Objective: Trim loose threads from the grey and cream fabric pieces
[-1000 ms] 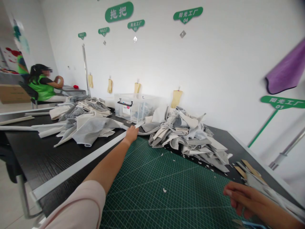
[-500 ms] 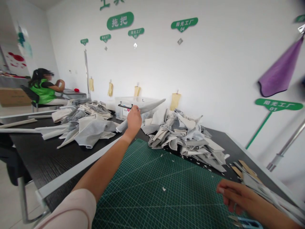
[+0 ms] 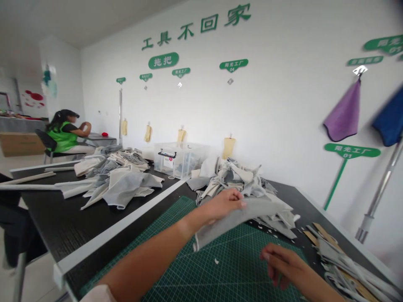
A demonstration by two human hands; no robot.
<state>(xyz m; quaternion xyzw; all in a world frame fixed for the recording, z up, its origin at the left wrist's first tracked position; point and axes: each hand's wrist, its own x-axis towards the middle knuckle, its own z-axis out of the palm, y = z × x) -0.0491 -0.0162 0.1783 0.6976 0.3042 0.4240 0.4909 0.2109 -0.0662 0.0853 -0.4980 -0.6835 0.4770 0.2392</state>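
One green cutting mat point(image 3: 223, 285), cloth heap point(image 3: 234, 174) behind. For clean handling, probably best to keep gray strip point(image 3: 217, 230) level, clear of heap. Strip is above mat: long, narrow, blurred, left end squared. Left hand point(image 3: 225, 203) pinches it mid-length, fingers closed; right hand point(image 3: 283, 266) hovers half-curled, nothing visible in it.

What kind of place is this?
Probably a textile workshop: gray cloth in the left hand over a gridded cutting mat, a fabric heap behind it, and a Chinese wall sign reading "Sunshine Factory 04".
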